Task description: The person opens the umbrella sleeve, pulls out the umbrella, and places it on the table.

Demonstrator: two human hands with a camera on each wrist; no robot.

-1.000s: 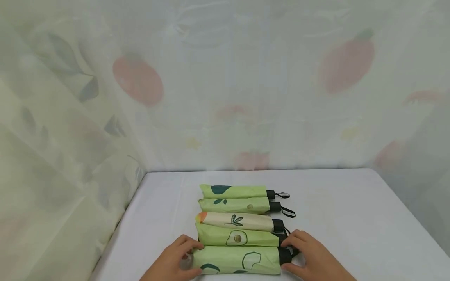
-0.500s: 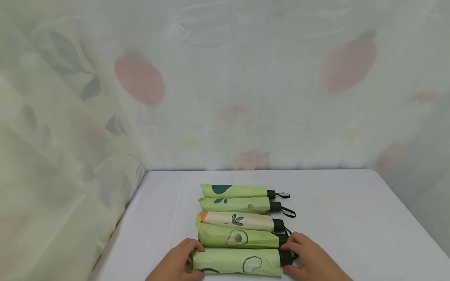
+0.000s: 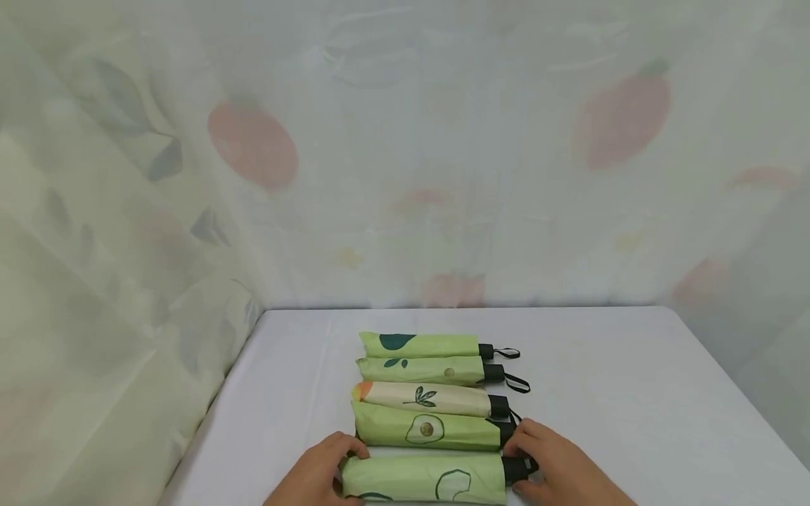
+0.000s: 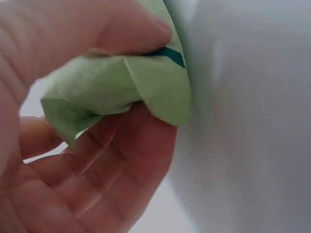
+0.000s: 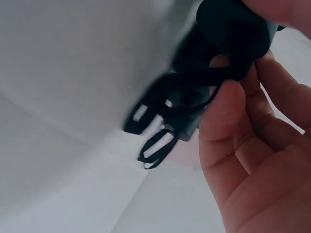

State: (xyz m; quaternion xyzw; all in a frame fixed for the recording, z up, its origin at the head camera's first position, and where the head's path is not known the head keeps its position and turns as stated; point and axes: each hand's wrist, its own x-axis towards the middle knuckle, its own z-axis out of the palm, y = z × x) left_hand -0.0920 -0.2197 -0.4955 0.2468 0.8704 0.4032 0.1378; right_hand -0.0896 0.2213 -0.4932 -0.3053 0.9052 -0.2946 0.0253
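Note:
A folded light green umbrella [image 3: 420,474] lies crosswise at the near side of the table. My left hand [image 3: 319,471] grips its left end; in the left wrist view the thumb is on top of the fabric [image 4: 163,92] and the fingers are beneath. At the other end, my right hand [image 3: 557,464] holds the black handle [image 5: 233,29] between thumb and fingers. Just beyond, a green umbrella [image 3: 465,433] with an avocado print lies parallel, a narrow gap away. Its black handle end is close to my right fingers, and its wrist strap [image 5: 158,148] hangs in the right wrist view.
Farther back, a cream umbrella [image 3: 452,398] and two more green umbrellas [image 3: 420,370] lie in the same row, handles to the right. The white table [image 3: 607,393] extends to both sides. Patterned curtains [image 3: 354,176] stand behind and along the left.
Both hands have drawn the nearest umbrella slightly toward me, so a gap now shows between it and the avocado-print one. The other umbrellas have stayed in place.

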